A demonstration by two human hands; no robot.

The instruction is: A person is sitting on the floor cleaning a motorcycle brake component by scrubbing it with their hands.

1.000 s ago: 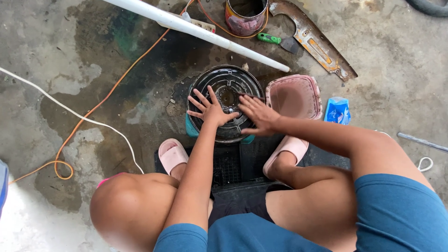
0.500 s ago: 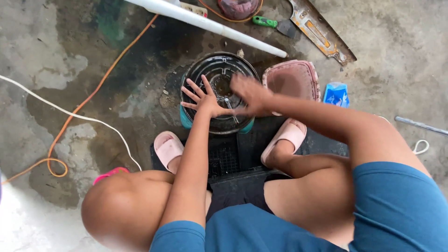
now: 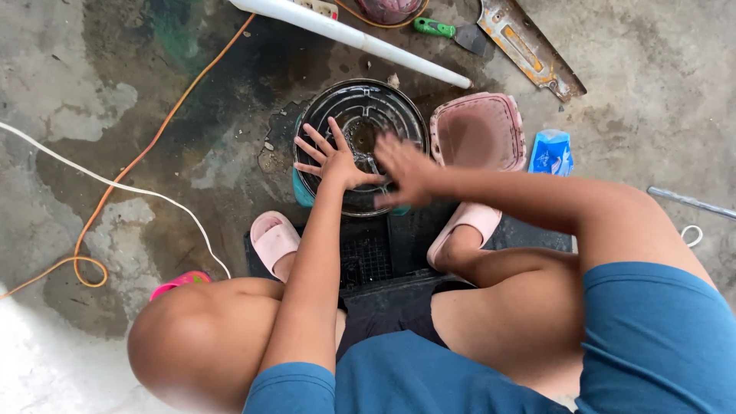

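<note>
Change since a second ago: the right hand (image 3: 404, 170) has swept across the black round part (image 3: 360, 146) and is blurred with motion; the left hand (image 3: 331, 157) has stayed spread on it, and the view has tilted so the pipe sits higher in frame.
Concrete floor (image 3: 652, 100): wet and stained, so anything on it is likely slick.
White pipe (image 3: 360, 38): lies just beyond the round part.
Black round part: rests flat on the floor between the pink sandals (image 3: 272, 238), over a teal base (image 3: 301, 192); it looks like stiff ribbed plastic, light, wet and grimy, so the raised rim should give the surest hold.
Pink basin (image 3: 477, 132): just to its right, muddy inside.
Left hand: open, fingers splayed, pressing down, gripping nothing.
Right hand: flat and open, palm on the near rim, holding nothing.
Blue packet (image 3: 550, 152): small, beside the basin.
</note>
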